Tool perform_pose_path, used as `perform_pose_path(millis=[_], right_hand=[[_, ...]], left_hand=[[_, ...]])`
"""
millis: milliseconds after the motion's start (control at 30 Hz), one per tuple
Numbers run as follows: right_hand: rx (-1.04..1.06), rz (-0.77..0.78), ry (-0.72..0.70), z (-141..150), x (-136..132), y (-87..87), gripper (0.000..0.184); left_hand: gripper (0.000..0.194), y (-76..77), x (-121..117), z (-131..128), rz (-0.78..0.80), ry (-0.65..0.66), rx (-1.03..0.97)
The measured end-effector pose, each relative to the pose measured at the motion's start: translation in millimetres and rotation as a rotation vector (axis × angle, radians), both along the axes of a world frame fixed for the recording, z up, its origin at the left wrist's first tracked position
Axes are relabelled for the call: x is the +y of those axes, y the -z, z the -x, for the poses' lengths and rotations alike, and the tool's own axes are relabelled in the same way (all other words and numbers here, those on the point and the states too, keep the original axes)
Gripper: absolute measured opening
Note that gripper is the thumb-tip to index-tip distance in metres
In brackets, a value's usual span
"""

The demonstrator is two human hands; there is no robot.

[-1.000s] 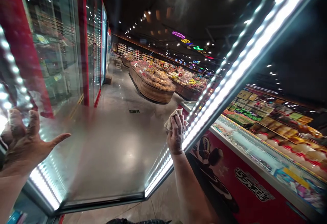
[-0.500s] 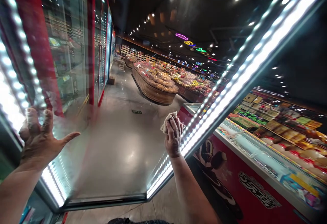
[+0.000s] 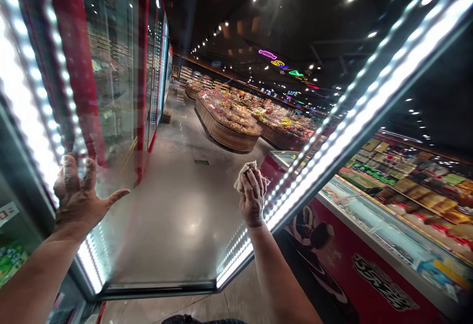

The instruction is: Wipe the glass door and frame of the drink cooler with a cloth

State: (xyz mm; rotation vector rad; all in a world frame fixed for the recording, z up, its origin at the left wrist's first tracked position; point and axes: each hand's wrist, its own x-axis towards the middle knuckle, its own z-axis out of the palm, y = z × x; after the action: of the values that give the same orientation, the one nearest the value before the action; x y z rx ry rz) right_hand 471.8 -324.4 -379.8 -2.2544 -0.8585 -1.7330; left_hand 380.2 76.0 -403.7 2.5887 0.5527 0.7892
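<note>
A glass freezer door [image 3: 177,215] stands open in front of me, framed by bright LED strips. My left hand [image 3: 79,196] lies flat against the glass near the door's left edge, fingers spread and thumb out. My right hand [image 3: 253,196] is closed around a crumpled beige cloth [image 3: 244,174] and presses it to the glass close to the door's right lit edge. Both forearms reach up from the bottom of the view.
Red-framed upright freezers [image 3: 111,82] line the left side. A red chest freezer [image 3: 369,260] with packaged food runs along the right. Wooden island displays [image 3: 229,127] stand further down the polished aisle floor [image 3: 185,137].
The view has shifted so both hands sit further right in frame. My left hand stays flat on the glass; my right hand with the cloth has barely moved on the door.
</note>
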Motion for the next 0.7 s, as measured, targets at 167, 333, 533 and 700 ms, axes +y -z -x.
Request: perform_pose_path(millis=[167,333,533,700], right_hand=[[0.003,-0.049,-0.001,-3.0,6.2,-15.3,0.059],[-0.024,-0.019,-0.002,0.5,16.0,-6.8,0.058],[-0.032,-0.002,0.008,-0.2,26.9,-16.9,0.054],[-0.055,0.004,-0.031,-1.5,39.1,-13.9,0.053]], left_hand=[[0.103,12.6,7.6,-4.5,-0.046,0.039,-0.118],[0.105,12.8,5.6,-3.1,-0.031,0.045,-0.115],[0.110,24.3,9.0,-10.7,-0.032,0.016,-0.241],[0.113,41.1,19.7,-19.9,-0.053,0.041,-0.338]])
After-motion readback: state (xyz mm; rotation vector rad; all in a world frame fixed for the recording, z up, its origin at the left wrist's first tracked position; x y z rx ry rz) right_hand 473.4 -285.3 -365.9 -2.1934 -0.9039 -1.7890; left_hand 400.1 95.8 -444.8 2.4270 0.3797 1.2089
